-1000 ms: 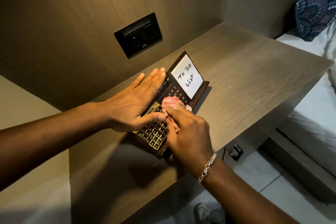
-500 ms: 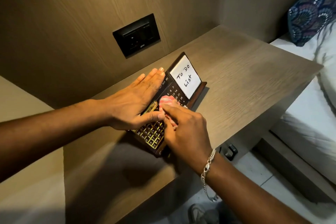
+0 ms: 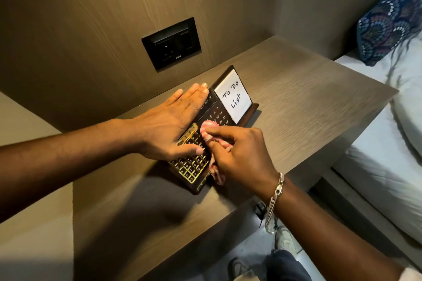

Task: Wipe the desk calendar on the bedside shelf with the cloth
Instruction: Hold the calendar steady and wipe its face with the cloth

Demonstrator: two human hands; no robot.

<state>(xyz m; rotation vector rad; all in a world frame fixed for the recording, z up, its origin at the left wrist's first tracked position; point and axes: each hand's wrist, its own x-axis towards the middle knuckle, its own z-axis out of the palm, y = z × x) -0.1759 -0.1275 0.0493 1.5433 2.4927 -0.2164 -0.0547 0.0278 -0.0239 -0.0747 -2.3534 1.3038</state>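
Wood-grain laminate in a dull brown covers the bedside shelf (image 3: 296,107) and the wall panel behind it, and the desk calendar (image 3: 206,143) lies near the middle of that shelf, close to the wall. The calendar is a flat, dark rectangular board with a gold grid of numbered squares at its near end, white date numbers further along and the month labels "OCT NOV DEC" by its far edge; a white note card (image 3: 233,96) propped at its far end reads "To Do List" in black handwriting. The left hand (image 3: 169,125) lies flat and open on the calendar's left part, fingers straight and together, thumb resting on the gold grid. The right hand (image 3: 237,153) is closed around a bunched pink-and-white striped cloth (image 3: 209,131), pressing its rounded tip onto the calendar's face just beside the left thumb, with the rest of the cloth trailing under the palm. A silver chain bracelet (image 3: 275,201) hangs loose on the right wrist. A black rectangular socket plate (image 3: 171,43) sits in the wall panel; its small white marking is too tiny to read. To the right are a white bed sheet (image 3: 388,166) and a blue patterned pillow (image 3: 390,20).
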